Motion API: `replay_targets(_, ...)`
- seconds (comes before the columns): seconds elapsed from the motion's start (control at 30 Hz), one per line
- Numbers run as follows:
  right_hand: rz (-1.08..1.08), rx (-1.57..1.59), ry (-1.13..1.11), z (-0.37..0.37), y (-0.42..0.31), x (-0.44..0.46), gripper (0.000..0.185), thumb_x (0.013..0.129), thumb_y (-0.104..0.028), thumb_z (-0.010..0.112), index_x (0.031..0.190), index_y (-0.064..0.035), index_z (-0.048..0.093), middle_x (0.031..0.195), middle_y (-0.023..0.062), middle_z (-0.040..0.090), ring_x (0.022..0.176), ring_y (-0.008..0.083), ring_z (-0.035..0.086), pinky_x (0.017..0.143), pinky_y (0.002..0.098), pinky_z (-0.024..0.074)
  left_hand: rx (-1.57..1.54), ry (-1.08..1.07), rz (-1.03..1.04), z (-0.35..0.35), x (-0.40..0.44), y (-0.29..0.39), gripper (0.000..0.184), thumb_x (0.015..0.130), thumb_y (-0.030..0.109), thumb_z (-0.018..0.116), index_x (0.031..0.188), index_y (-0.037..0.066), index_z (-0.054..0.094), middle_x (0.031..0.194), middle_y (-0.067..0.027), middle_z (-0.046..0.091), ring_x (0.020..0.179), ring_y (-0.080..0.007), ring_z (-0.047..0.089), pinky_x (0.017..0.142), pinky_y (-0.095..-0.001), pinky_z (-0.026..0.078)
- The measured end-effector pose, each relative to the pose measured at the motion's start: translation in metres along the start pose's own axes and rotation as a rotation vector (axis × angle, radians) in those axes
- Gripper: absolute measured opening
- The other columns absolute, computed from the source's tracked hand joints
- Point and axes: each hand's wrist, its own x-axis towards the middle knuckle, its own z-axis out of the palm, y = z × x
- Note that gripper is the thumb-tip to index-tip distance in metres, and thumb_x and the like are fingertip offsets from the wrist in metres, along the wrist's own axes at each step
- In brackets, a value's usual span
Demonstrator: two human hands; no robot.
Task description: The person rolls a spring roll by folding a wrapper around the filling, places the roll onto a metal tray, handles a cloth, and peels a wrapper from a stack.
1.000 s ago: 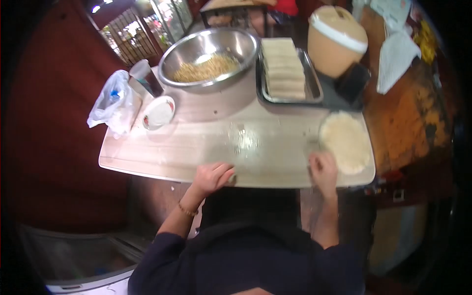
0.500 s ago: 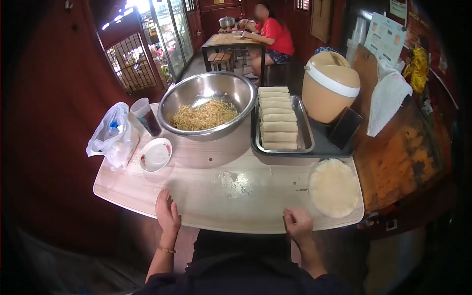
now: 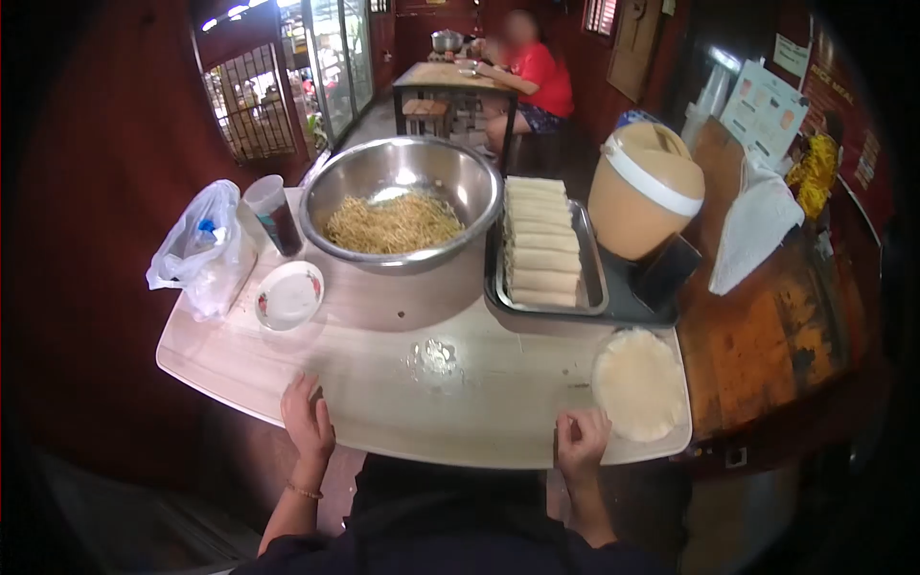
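My left hand is open at the table's front edge, its fingers stretched out and nothing in it. Farther in from it is a small white dish with a red floral pattern. My right hand has its fingers curled in, with no object visible in them. Just beside that hand lies a round stack of pale, thin wrappers. Uncooked wrapped rolls are piled in rows on a metal tray. A large steel bowl holds a shredded, yellowish filling.
At the left stand a plastic bag and a cup of dark drink. An orange drink jug and a dark phone are behind the tray. Water wets the tabletop. A person in red sits farther back.
The camera view has tilted and shifted slightly. My right hand has come a little closer to the wrappers, fingers still curled. My left hand stays open near the edge.
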Motion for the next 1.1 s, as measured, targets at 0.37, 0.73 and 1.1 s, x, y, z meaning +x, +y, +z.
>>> replay_targets(0.37, -0.031, -0.017, -0.001, -0.004, 0.000, -0.002, 0.004, 0.080, -0.011, 0.072, 0.082, -0.0099, 0.069, 0.074, 0.0048, 0.056, 0.075, 0.0254, 0.054, 0.074, 0.0379, 0.0374, -0.084, 0.032, -0.010, 0.010, -0.004, -0.004, 0.034, 0.097, 0.021, 0.049, 0.120, -0.001, 0.060, 0.120, -0.0201, 0.062, 0.122, -0.0410, 0.051, 0.103, -0.0472, 0.038)
replay_targets(0.73, 0.347, 0.295, 0.027, 0.003, 0.012, -0.006, 0.009, 0.085, -0.011, 0.074, 0.082, -0.0034, 0.070, 0.056, -0.0012, 0.047, 0.052, 0.0087, 0.041, 0.051, 0.0273, 0.0332, -0.111, 0.073, -0.005, 0.013, -0.005, -0.001, 0.017, 0.087, -0.002, 0.054, 0.101, -0.002, 0.064, 0.105, -0.0175, 0.067, 0.110, -0.0411, 0.059, 0.097, -0.0460, 0.046)
replay_targets(1.1, 0.428, 0.385, -0.036, 0.004, 0.014, -0.007, 0.009, 0.087, -0.009, 0.072, 0.085, -0.0006, 0.070, 0.055, -0.0066, 0.041, 0.052, 0.0023, 0.036, 0.047, 0.0225, 0.0280, -0.060, 0.042, 0.056, 0.012, -0.004, -0.003, 0.016, 0.084, -0.004, 0.057, 0.097, 0.001, 0.064, 0.100, -0.0134, 0.068, 0.104, -0.0391, 0.060, 0.094, -0.0460, 0.048)
